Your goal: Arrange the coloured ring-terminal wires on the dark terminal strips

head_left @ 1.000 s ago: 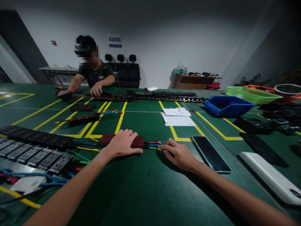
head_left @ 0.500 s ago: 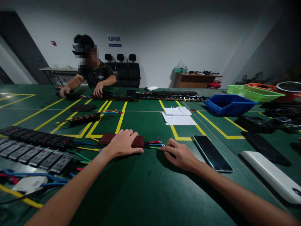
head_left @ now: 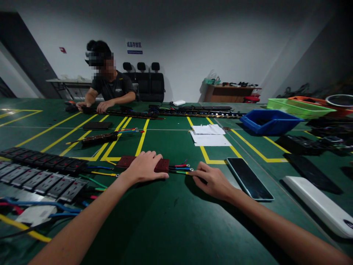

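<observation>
My left hand (head_left: 145, 167) is wrapped over a reddish-brown perforated block (head_left: 126, 162), fingers across its top and thumb along the near side. The palm hides the block's middle. From its right end run several wires with ring terminals, red, blue and yellow-green. My right hand (head_left: 211, 180) pinches the tip of the yellow-green wire (head_left: 181, 172) between thumb and forefinger; its terminal is hidden by the fingertips. At the block's left end lies a yellow wire with a ring terminal (head_left: 117, 175).
Rows of sockets (head_left: 41, 182) with coloured cables stand at left. A phone (head_left: 249, 179), a white power bank (head_left: 317, 206) and a blue bin (head_left: 270, 122) are at right. White papers (head_left: 211, 140) lie ahead. Across the table a co-worker (head_left: 110, 88) handles a dark strip.
My hands stay almost still, the right still pinching the wire. Across the table, the co-worker's hands have drawn closer together on the dark strip.
</observation>
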